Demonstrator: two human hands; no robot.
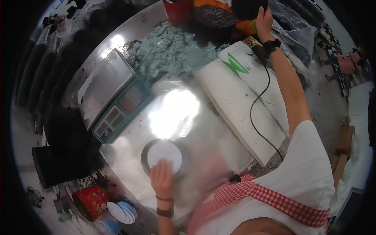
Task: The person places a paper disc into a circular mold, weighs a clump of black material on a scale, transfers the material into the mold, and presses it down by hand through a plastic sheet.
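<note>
My left hand (161,178) lies flat with its fingers stretched over the near edge of a white round disc (166,150). The disc sits inside a dark-rimmed round tin (145,156) on the shiny table. My right arm reaches to the far right, where my right hand (264,24) has its fingers curled at the edge of a black rounded thing (248,8). Its kind is unclear, and part of that grip is hidden. Beside this hand lies something orange (246,27). A pinkish blur right of the tin cannot be made out.
A teal scale (135,94) with a metal pan stands left. Green sachets (162,49) are heaped behind. White sheeting (239,94) lies at right, crossed by a black cable (252,117). Near left are a red tin (91,201) and several pale discs (121,212). A person (346,63) is far right.
</note>
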